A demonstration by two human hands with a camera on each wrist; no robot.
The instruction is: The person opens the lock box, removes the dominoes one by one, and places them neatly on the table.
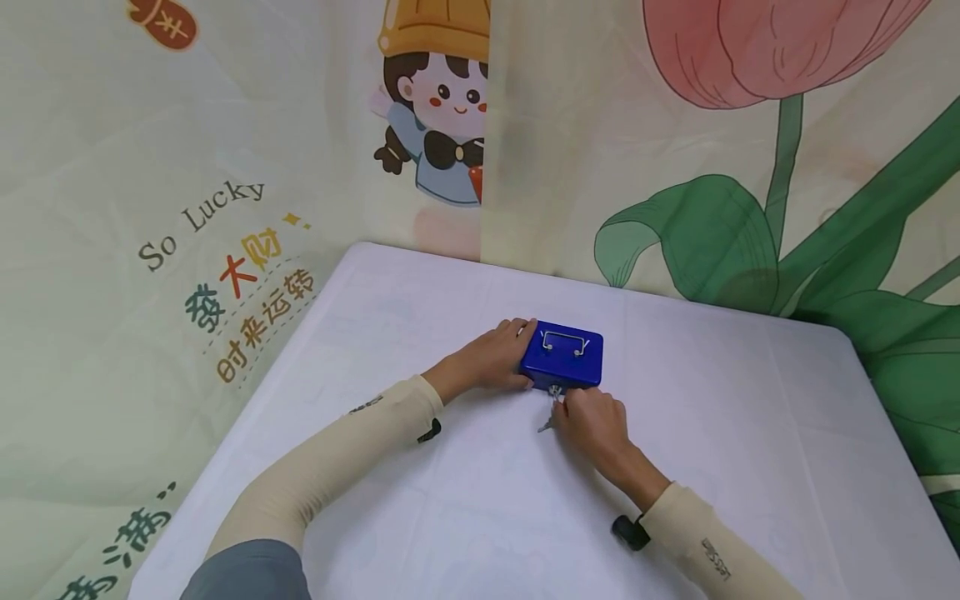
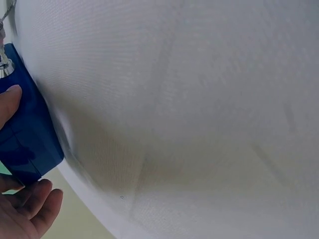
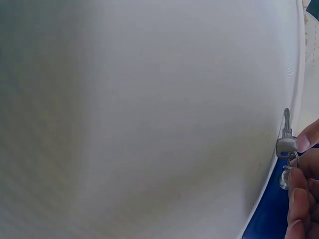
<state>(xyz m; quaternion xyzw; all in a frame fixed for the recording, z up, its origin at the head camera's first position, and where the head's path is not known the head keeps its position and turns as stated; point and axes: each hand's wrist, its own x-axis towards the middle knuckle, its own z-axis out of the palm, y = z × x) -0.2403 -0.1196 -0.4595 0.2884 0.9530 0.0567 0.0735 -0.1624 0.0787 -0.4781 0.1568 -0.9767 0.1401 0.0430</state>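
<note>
A small blue cash box (image 1: 570, 367) with a wire handle (image 1: 564, 335) on its lid lies on the table. My left hand (image 1: 497, 357) grips its left end; in the left wrist view the thumb (image 2: 10, 103) presses the front face and the fingers (image 2: 42, 203) curl at the far side. At the front lock (image 2: 6, 68), my right hand (image 1: 596, 423) pinches the key in the keyhole, largely hidden behind its fingers. A second silver key (image 3: 286, 145) hangs from the same ring (image 3: 294, 158), beside the right fingertips.
A white cloth covers the table (image 1: 420, 517), whose back edge meets a printed backdrop (image 1: 540, 208) with a cartoon figure and a large tulip. Black wrist cameras, such as the right one (image 1: 630, 533), sit below the sleeves.
</note>
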